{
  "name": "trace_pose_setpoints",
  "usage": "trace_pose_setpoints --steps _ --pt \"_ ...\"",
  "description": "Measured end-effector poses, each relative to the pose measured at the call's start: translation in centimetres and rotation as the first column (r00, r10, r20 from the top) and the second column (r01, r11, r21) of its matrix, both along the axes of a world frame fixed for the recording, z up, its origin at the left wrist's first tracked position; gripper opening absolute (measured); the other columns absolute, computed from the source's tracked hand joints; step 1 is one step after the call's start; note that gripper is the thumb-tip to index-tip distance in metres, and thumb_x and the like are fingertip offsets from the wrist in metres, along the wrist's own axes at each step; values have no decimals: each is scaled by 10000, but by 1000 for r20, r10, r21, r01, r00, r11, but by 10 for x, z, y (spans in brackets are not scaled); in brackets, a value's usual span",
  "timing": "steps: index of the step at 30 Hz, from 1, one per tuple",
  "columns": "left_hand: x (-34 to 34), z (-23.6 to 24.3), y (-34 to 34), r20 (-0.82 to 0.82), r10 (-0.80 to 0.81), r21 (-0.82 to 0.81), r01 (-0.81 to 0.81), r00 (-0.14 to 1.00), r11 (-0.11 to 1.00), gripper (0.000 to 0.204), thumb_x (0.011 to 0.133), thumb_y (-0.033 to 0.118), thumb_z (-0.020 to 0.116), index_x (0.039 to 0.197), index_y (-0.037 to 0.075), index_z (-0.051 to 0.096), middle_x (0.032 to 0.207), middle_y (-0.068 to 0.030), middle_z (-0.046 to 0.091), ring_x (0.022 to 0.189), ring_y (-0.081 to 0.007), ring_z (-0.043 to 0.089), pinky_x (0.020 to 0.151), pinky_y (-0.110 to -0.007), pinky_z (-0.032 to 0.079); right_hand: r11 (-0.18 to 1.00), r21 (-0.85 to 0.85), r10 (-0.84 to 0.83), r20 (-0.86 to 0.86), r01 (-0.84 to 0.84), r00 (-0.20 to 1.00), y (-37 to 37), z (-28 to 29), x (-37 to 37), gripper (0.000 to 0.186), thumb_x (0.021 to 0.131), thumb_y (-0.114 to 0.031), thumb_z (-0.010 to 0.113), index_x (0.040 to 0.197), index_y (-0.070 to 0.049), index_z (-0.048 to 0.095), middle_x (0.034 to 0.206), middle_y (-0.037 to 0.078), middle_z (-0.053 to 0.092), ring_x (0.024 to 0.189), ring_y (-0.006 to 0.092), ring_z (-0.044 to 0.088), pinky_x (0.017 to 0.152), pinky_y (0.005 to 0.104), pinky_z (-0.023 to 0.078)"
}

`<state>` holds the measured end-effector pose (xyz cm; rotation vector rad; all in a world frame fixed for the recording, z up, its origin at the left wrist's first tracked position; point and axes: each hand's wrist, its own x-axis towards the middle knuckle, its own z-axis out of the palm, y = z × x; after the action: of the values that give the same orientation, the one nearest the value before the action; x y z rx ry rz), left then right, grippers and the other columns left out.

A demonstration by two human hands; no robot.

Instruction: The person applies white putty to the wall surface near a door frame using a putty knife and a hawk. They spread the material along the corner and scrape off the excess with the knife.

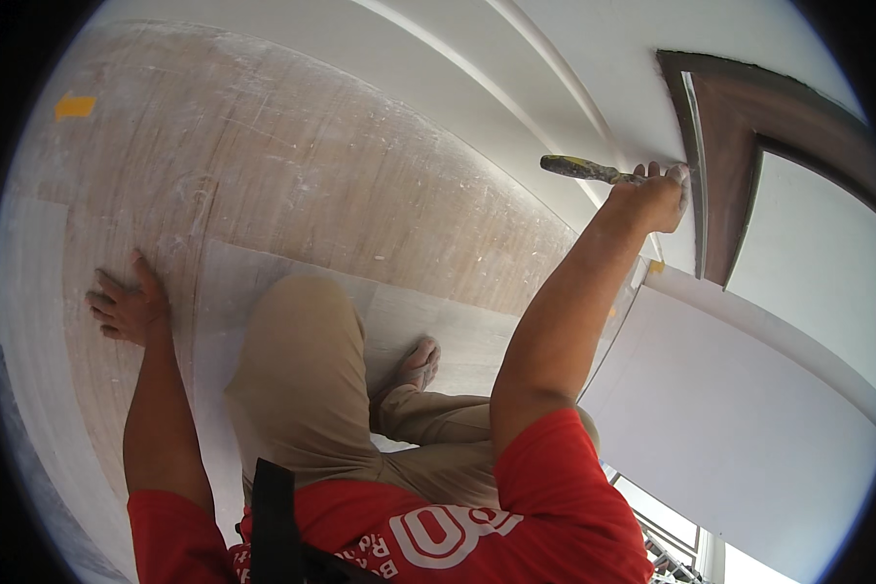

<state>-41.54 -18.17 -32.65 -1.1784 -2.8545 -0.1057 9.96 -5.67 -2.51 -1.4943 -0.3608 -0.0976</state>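
A: In the head view, where's the right hand (658, 200)?
B: Far right, raised beside the dark brown angular frame (730, 112) set in the smooth white wall (603, 44). I can't tell whether the fingertips touch the frame.
A: What has it got?
B: A grimy hand tool with a black-and-yellow handle (576, 167). The fingers are curled closed around it, with the butt sticking out to the left, in front of the wall's raised white moulding. The hand hides the working end, so I can't say what shape that is.
A: And the left hand (129, 310)?
B: Over on the left, with spread fingers, nothing in its grasp. It rests on the light brown wood-grain floor (302, 185), which is streaked with whitish dust.
A: Anything lying near that?
B: A short yellow-orange strip (75, 107), farther off at the far left, well apart from the hand.
A: How is the person placed?
B: Low down, in loose khaki trousers (302, 380), one knee bent toward the far side. A dusty foot (419, 364) shows on the floor to the right of that knee. At the near edge is a red short-sleeved shirt (574, 487) with white print.
A: And near right?
B: A broad, flat white panel (730, 409), below the frame.
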Motion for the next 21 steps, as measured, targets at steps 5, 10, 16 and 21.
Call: trace_pose_setpoints --steps 5,10,16,21 --pt "3 2 1 5 -21 1 21 1000 1000 895 802 764 358 1449 149 291 1500 -220 189 1406 -360 130 1114 -521 91 987 -119 147 340 -112 929 -2 -13 3 263 895 -184 577 1018 49 575 868 107 568 786 179 541 683 302 435" --pt "-3 -3 -1 -56 -12 -16 12 998 1000 889 807 765 349 1446 149 297 1497 -220 193 1401 -357 144 1110 -522 94 969 -138 228 176 -206 958 -7 -30 -34 298 901 -214 588 1032 52 559 767 99 551 682 164 526 620 270 430" --pt "-1 -5 -1 -57 -25 -4 24 998 1000 882 813 764 344 1441 147 309 1493 -225 197 1396 -347 161 1104 -527 97 999 -1 41 -114 -41 993 -26 -25 26 443 918 -144 498 1324 4 405 1159 144 494 900 278 547 703 368 442" --pt "-2 -6 -4 -82 -57 19 59 995 998 875 813 754 365 1436 141 321 1484 -239 208 1387 -359 177 1094 -526 115 999 35 20 -141 -16 990 -34 -11 63 499 920 -161 499 1371 4 362 1291 146 427 1036 304 492 793 415 402"
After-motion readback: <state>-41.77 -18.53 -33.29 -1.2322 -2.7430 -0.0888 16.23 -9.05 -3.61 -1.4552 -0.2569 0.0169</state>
